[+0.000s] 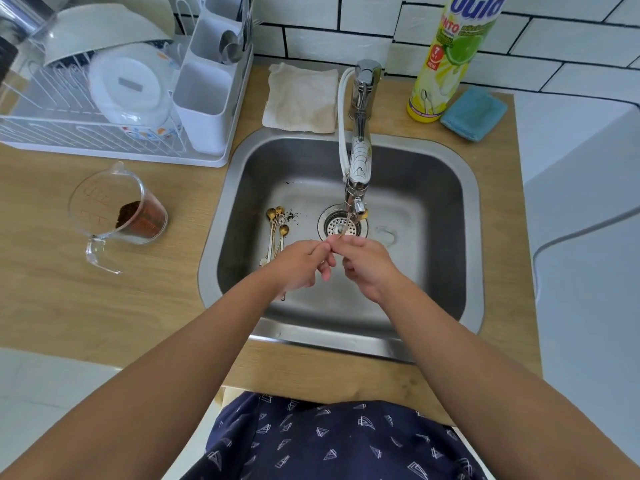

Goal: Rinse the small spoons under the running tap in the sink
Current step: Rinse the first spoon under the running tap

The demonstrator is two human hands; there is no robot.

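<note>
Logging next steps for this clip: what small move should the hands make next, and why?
Probably keep the thin spoon, pinched between the left hand and right hand, in the stream under the tap and rub it clean. More gold spoons lie on the sink floor beside dark specks, waiting their turn.

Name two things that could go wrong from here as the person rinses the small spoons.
1. The spoon pinched between the left hand and right hand sits right above the drain strainer; a wet grip could let it drop there.
2. Dark grounds lie beside the waiting spoons on the sink floor and may cling to them.
</note>
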